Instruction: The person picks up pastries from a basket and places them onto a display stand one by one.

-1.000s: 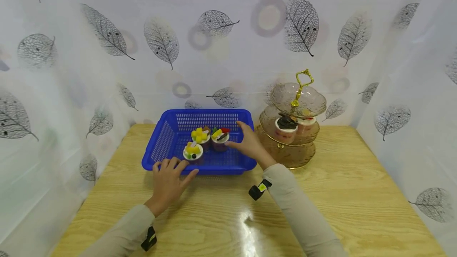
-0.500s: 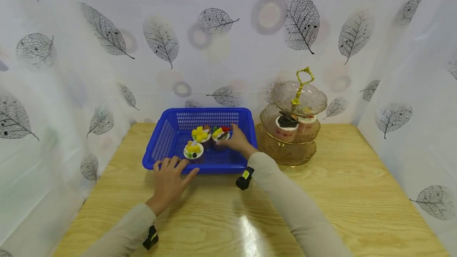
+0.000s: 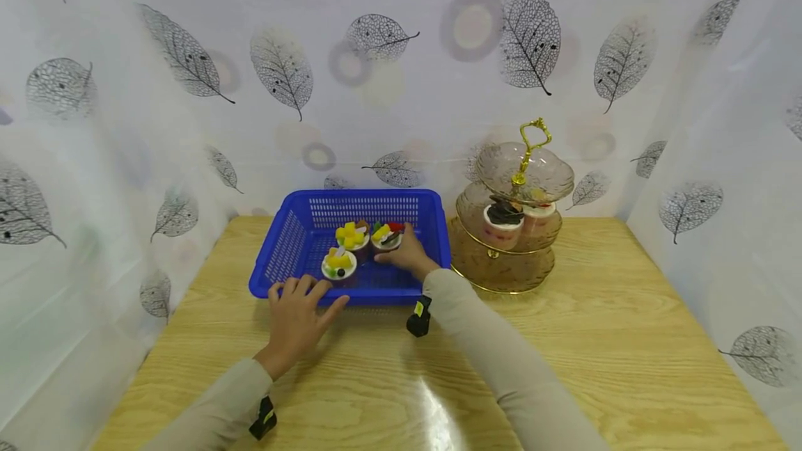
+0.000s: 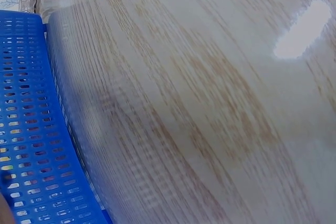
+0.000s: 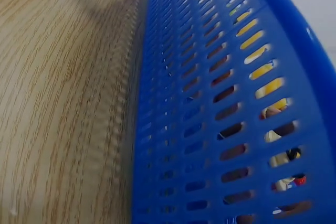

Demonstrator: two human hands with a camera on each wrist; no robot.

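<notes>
Fingers of our right hand (image 3: 406,254) curl round red-topped dessert cup (image 3: 386,234), thumb at near side, fingertips at far right; firmness of hold we cannot tell. Cup stands upright in blue basket (image 3: 382,296), left of our right palm, yellow-cube cup (image 3: 353,236) just beyond. Our left hand (image 3: 296,319), farther off, rests loose-fingered over basket's near rim.

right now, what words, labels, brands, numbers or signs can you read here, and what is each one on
None readable in any view.
Yellow patch on the right black device: too small to tell if marked.
Yellow patch on the left black device: same.
Dessert cups, blue basket, tiered stand: no lettering visible.
</notes>
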